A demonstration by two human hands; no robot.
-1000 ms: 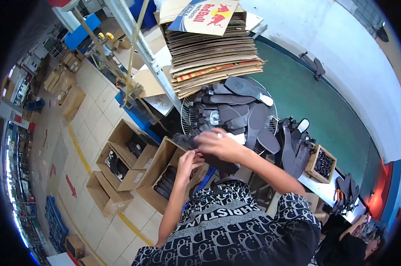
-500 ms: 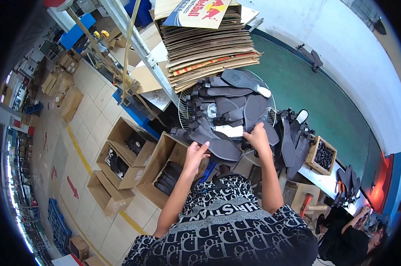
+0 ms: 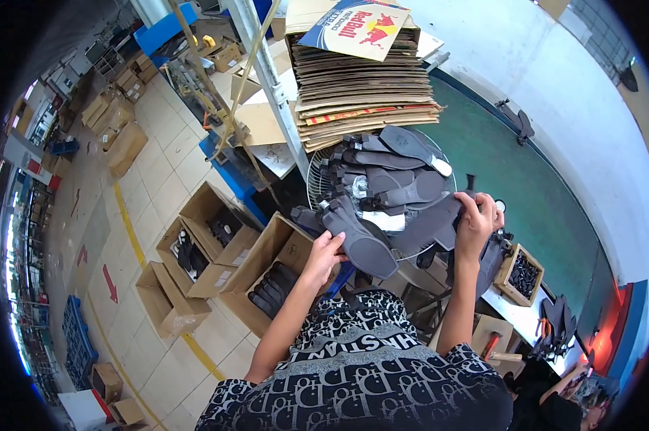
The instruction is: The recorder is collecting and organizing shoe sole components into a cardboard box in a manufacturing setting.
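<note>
My left hand (image 3: 326, 258) pinches the edge of a dark grey shoe sole (image 3: 371, 253), flat face up, at the near left side of a round wire basket (image 3: 317, 172). My right hand (image 3: 477, 221) is closed on the end of another dark grey shoe sole (image 3: 428, 226), which slants over the basket's near right rim. Inside the basket lies a heap of similar dark soles (image 3: 393, 159), some with straps or heel blocks. Among them are a white paper piece (image 3: 383, 220) and clear plastic (image 3: 357, 187).
Flattened cardboard (image 3: 367, 86) is stacked behind the basket. An open carton (image 3: 242, 302) with dark soles stands at the left, beside smaller cartons (image 3: 168, 305). To the right are a wooden box (image 3: 520, 274) of small dark parts, a hammer (image 3: 493, 346) and a person in black (image 3: 554, 409).
My right hand has moved right with a shoe sole, which now slants across the basket's near side. My left hand still grips its sole. The view has shifted slightly.
</note>
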